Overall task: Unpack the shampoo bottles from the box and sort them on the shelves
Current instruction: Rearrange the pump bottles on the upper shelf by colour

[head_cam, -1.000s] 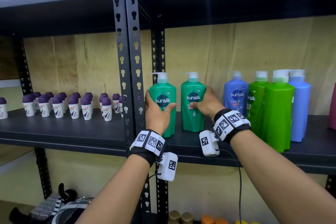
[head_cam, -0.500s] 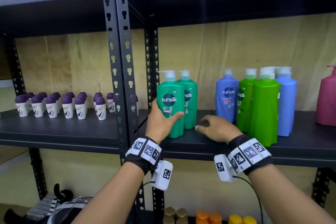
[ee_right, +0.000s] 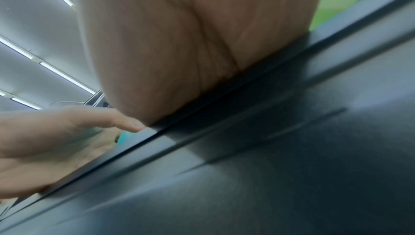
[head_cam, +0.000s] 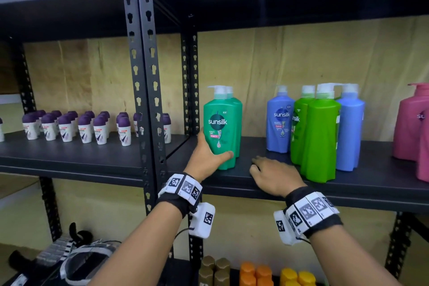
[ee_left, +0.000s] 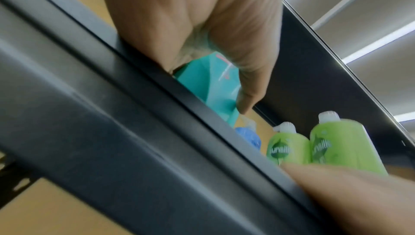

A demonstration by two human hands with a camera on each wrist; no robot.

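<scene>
Two teal Sunsilk pump bottles stand one behind the other on the dark metal shelf (head_cam: 232,179). My left hand (head_cam: 209,155) grips the lower body of the front teal bottle (head_cam: 219,127), thumb across its front; the left wrist view shows the same teal bottle (ee_left: 209,86) inside the palm. The rear teal bottle (head_cam: 238,118) peeks out to the right of it. My right hand (head_cam: 270,173) lies loosely on the shelf board just right of them, holding nothing. Farther right stand a blue bottle (head_cam: 279,121), two lime green bottles (head_cam: 321,132) and another blue bottle (head_cam: 349,127).
A pink bottle (head_cam: 413,121) stands at the far right. Several small purple-capped roll-ons (head_cam: 83,127) fill the left bay, beyond a perforated upright post (head_cam: 141,76). Brown, orange and yellow caps (head_cam: 255,271) show on the shelf below. A dark bag (head_cam: 69,260) lies on the floor.
My right hand let go of the second teal bottle and drew back onto the shelf board. The two teal bottles went from side by side to one behind the other.
</scene>
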